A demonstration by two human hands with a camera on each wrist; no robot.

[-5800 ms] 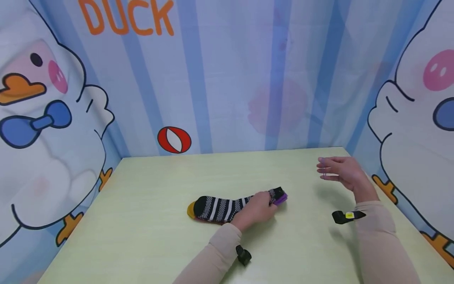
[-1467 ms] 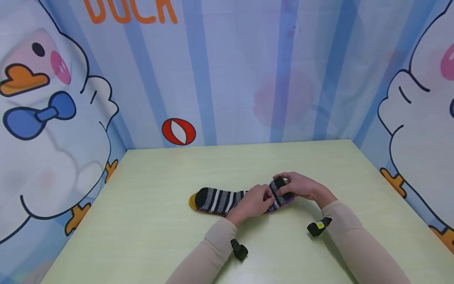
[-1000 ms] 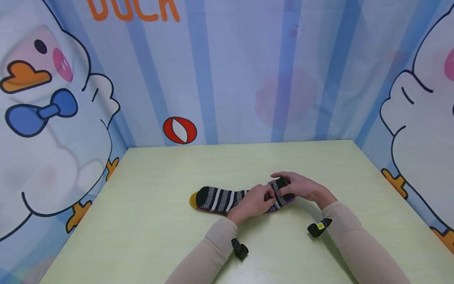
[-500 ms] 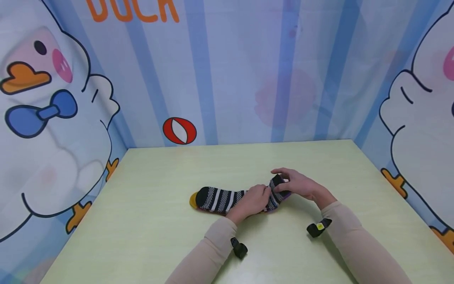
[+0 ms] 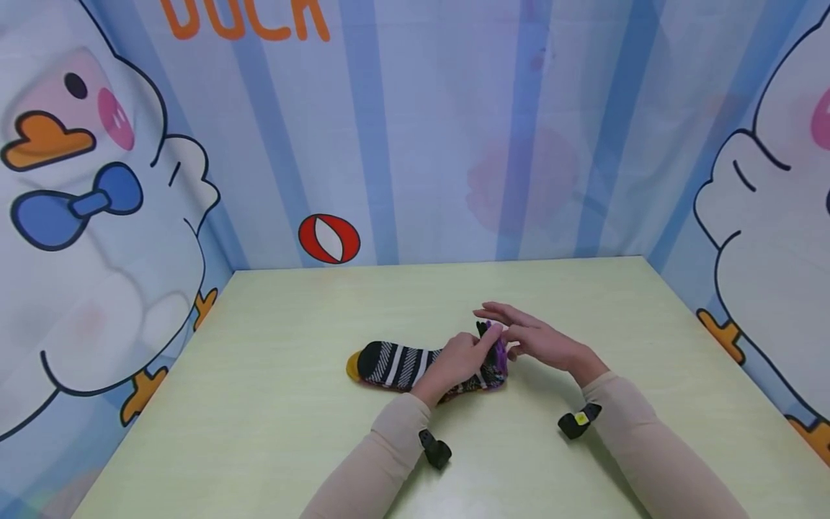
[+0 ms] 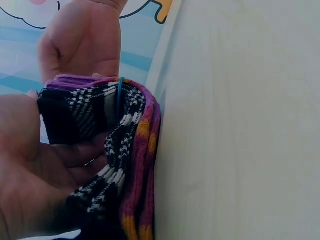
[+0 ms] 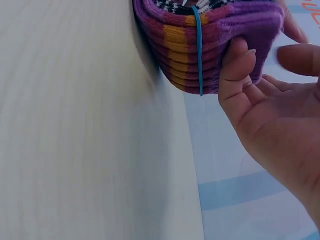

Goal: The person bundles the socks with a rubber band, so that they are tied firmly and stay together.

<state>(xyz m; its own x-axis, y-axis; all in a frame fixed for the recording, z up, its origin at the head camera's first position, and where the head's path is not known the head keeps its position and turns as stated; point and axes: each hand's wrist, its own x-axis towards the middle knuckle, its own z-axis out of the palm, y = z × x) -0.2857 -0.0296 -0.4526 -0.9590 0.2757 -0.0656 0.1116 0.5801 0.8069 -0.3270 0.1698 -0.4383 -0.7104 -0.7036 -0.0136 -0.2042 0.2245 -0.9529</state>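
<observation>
A stack of striped socks (image 5: 402, 366), black and white on top with purple and mustard layers beneath, lies at mid-table, toe end to the left. Its cuff end is folded upright. My left hand (image 5: 457, 360) grips the fold, thumb at the black cuff edge and fingers inside the bend, as the left wrist view shows. A thin blue elastic band (image 7: 200, 55) runs across the folded cuff part. On the outer purple side, fingertips of my right hand (image 5: 541, 342) touch the cuff, the fingers mostly extended and the thumb apart from it.
The pale wooden table (image 5: 292, 447) ends at a blue striped curtain (image 5: 428, 144) behind. Printed ducks cover the side curtains. Each wrist carries a small black camera (image 5: 436, 450).
The cuff end, earlier lying out to the right, now stands folded back leftward. My right hand has followed it left. At first that hand was away from the socks, a thin loop across its fingers.
</observation>
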